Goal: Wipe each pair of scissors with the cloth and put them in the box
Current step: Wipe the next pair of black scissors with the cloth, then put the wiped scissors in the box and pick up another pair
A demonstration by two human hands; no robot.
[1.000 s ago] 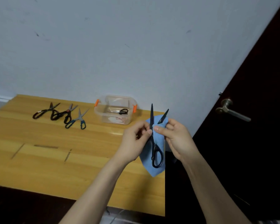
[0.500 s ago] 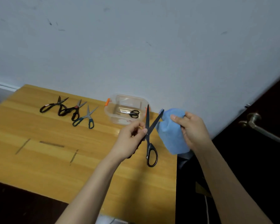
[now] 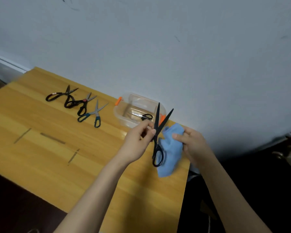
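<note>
My left hand (image 3: 138,142) pinches a pair of black scissors (image 3: 158,132) near the pivot, blades apart and pointing up, one handle loop hanging below. My right hand (image 3: 191,143) grips a bunched blue cloth (image 3: 170,155) just right of the scissors, behind the hanging handle. Behind the hands stands a clear plastic box (image 3: 124,113) with orange clips, holding one small black-handled pair (image 3: 144,116). Three more pairs lie on the table at the left: black ones (image 3: 60,95), black with a red pivot (image 3: 79,103), and teal-handled ones (image 3: 95,113).
The wooden table (image 3: 57,157) runs along a white wall, and its right edge lies just under my right wrist. A dark door with a metal handle (image 3: 289,155) is at the far right. Dark marks streak the tabletop at the left.
The cloth came off the blades with my right hand, then moved back next to the scissors. The view has shifted, and my left hand keeps its pinch.
</note>
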